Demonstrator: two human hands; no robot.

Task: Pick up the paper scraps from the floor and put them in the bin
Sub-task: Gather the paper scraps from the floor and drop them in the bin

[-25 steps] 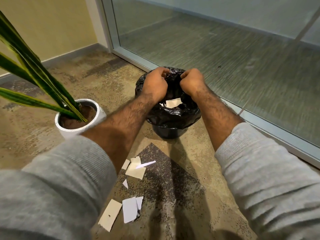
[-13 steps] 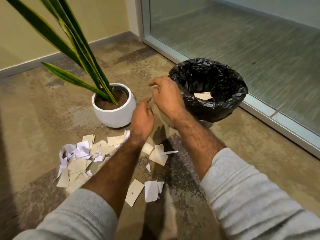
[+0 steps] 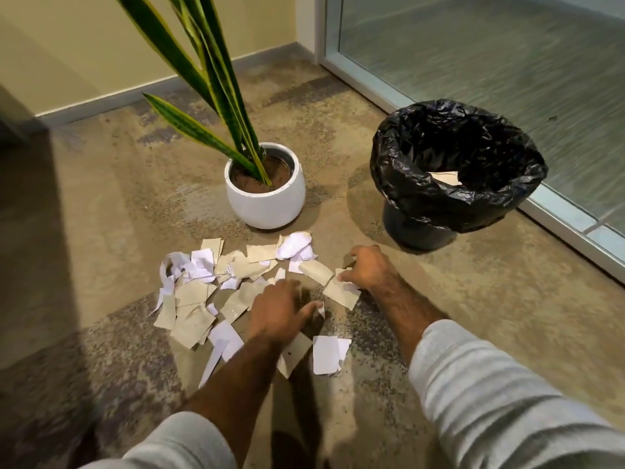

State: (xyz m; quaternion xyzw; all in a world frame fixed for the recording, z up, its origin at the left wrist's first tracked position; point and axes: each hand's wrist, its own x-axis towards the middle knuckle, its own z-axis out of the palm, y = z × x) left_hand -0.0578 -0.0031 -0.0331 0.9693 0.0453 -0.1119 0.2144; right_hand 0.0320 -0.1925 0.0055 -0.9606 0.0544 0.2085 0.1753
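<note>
Paper scraps [image 3: 216,292] all over the floor [image 3: 101,204] here, a loose heap of tan and white torn pieces spread across the middle of the frame, just below the plant pot. A few stragglers lie lower down, two white pieces [image 3: 326,354] near the bottom centre, a little apart from the main heap.

Both hands are down among them. The left hand [image 3: 277,311] sits low over the right side of the heap, palm down, fingers spread and blurred, thumb stretched out to the right toward a small white sliver; whether it grips anything, I cannot tell. The right hand [image 3: 370,270] is at the right edge of the scatter, fingers curled down onto a tan piece [image 3: 340,292], touching it at its upper corner, though a firm pinch can't be made out.

Up and to the right stands the bin [image 3: 453,174], lined with a crinkled black bag, and there's one tan scrap [image 3: 444,178] already lying inside it. The bin sits well apart from the heap, close to the glass wall [image 3: 490,55] along the right side.

Centre frame, the white plant pot [image 3: 265,198], long green leaves [image 3: 203,79] rising to the top edge. Grey sleeves [image 3: 490,394] fill the bottom corners.
</note>
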